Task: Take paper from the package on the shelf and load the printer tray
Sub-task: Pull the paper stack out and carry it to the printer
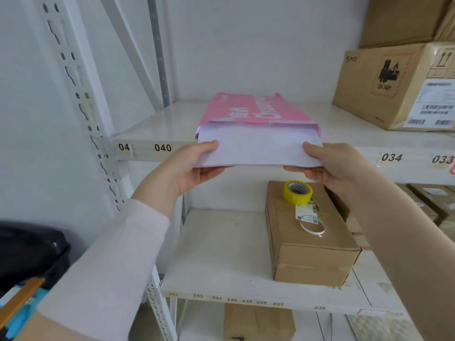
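A white stack of paper [258,148] sticks halfway out of the torn-open end of the pink package [253,109], which lies flat on the shelf [152,129] just beyond both hands. The left hand [189,166] pinches the stack's near left corner, thumb on top and fingers curled beneath; the right hand [327,163] grips the near right corner the same way, so the sheets span the gap between them and overhang the shelf's front edge. The step in hand looks like drawing the paper clear of its wrapper. To do it well, the pull should run straight toward the body with both hands moving evenly, so the stack stays square and the pink package does not slide along with it; keeping the thumbs pressed firmly should stop the top sheets from fanning or the middle from sagging once the far end leaves the wrapper. Below the right hand, on the lower shelf, a yellow tape roll [298,193] sits on a cardboard box [312,244], and a larger carton [394,87] stands beyond and to the right. No printer is in view.
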The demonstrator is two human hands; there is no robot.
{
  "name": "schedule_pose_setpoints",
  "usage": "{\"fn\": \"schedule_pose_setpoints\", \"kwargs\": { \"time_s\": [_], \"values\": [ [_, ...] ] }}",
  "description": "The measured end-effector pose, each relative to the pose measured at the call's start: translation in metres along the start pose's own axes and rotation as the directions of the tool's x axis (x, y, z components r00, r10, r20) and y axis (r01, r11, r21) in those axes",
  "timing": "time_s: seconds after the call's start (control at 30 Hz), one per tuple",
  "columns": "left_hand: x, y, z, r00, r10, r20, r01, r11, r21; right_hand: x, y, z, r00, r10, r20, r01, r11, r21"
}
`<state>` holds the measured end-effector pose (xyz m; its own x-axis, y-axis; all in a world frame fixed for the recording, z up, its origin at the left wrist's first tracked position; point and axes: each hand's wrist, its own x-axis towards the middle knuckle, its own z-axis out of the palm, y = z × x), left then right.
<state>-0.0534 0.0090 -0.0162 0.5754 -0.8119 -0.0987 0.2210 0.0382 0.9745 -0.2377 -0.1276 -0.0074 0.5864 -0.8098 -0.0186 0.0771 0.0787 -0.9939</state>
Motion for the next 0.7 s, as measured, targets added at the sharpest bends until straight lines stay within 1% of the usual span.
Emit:
{"fn": "schedule_pose_setpoints", "kwargs": {
  "time_s": [0.07, 0.2, 0.3, 0.4, 0.5, 0.6, 0.7],
  "values": [
    [-0.005, -0.004, -0.005, 0.999, 0.023, 0.041, -0.024, 0.999, 0.024, -0.011, 0.004, -0.003, 1.0, -0.021, -0.005, 0.02, 0.999, -0.041],
    [-0.018, -0.021, -0.021, 0.985, -0.016, 0.173, 0.009, 0.999, 0.041, -0.048, 0.018, -0.015, 1.0, -0.009, 0.006, 0.009, 0.994, -0.112],
    [-0.025, -0.031, -0.019, 0.969, -0.019, 0.247, 0.022, 1.0, -0.01, -0.077, 0.036, -0.023, 0.999, -0.026, -0.019, 0.022, 0.988, -0.155],
    [-0.036, -0.041, -0.011, 0.972, -0.005, 0.236, 0.017, 0.999, -0.052, -0.101, 0.053, -0.028, 0.999, -0.019, -0.025, 0.016, 0.991, -0.13],
    [-0.052, -0.057, -0.005, 0.983, 0.004, 0.183, -0.003, 1.0, -0.008, -0.121, 0.07, -0.035, 1.0, -0.031, -0.006, 0.03, 0.992, -0.121],
    [-0.072, -0.078, 0.001, 0.991, 0.108, 0.084, -0.115, 0.989, 0.088, -0.139, 0.087, -0.046, 0.999, -0.035, -0.015, 0.033, 0.992, -0.121],
    [-0.098, -0.102, 0.007, 0.983, 0.182, 0.036, -0.185, 0.977, 0.106, -0.16, 0.107, -0.057, 0.999, -0.044, -0.001, 0.044, 0.992, -0.118]
  ]
}}
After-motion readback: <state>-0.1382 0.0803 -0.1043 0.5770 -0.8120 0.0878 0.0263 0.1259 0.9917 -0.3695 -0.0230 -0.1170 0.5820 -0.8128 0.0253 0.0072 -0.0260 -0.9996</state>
